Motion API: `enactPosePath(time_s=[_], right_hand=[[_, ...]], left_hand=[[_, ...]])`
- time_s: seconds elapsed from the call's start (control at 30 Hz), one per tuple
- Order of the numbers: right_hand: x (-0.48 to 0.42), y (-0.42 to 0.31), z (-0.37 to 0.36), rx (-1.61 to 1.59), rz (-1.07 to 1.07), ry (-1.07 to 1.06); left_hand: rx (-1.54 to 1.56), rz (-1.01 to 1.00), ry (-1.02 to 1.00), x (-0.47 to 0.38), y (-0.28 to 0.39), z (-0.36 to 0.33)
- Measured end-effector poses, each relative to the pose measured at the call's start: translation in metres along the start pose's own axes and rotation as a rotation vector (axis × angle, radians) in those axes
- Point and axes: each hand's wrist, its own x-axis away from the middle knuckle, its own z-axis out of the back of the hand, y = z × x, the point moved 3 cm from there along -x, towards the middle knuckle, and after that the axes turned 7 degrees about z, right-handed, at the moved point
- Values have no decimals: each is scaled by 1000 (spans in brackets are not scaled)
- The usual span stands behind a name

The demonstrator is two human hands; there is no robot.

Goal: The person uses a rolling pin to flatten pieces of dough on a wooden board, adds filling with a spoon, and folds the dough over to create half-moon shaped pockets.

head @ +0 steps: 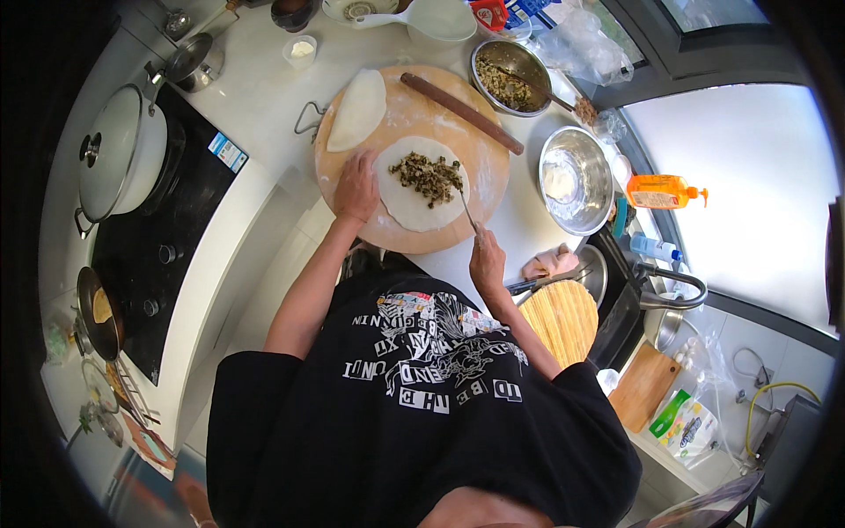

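A round, rolled-out dough sheet (422, 216) lies on a floured round wooden board (485, 198). Chopped filling (428, 177) with dark green bits is heaped across its upper middle. My right hand (487, 259) grips the thin metal handle of a utensil, probably a spoon (469, 210), whose far end meets the filling's right side. At the sheet's left edge, my left hand (358, 188) rests on the board, its fingertips partly hidden. A folded half-moon of dough (358, 111) lies beyond it. Across the board's far right side rests a brown rolling pin (462, 112).
A metal bowl of filling (485, 54) stands behind the board; a floury metal bowl (575, 221) stands right. Near my right forearm are a corrugated yellow disc (561, 320) and the sink (617, 317). At left, a lidded white pot (148, 155) and a frying pan (89, 333) flank the cooktop (142, 264).
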Motion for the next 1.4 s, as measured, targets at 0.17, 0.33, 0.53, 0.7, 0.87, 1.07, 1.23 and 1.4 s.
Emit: enactPosePath(time_s=[0.17,0.33,0.53,0.7,0.87,1.07,1.23,1.4], right_hand=[[-25,-3,2,-39,18,-13],[-42,4,-13,-144,-43,-87],[-56,-1,7,-378,-351,-240],[-53,22,-9,-525,-457,-287],[-50,14,-10,-504,-373,-240],[-47,8,6,-457,-402,-243],[-28,15,11,-589,-494,-220],[-16,25,10,-664,-572,-248]], left_hand=[[5,-33,10,-2,-1,0],[-27,-7,1,-2,1,1],[-22,-13,-1,-1,-1,-2],[-35,-1,-12,-2,0,-2],[-2,-17,-2,-3,3,0],[2,3,-10,-4,-2,0],[-49,10,-22,-2,-1,-1],[-13,-28,-7,-1,1,1]])
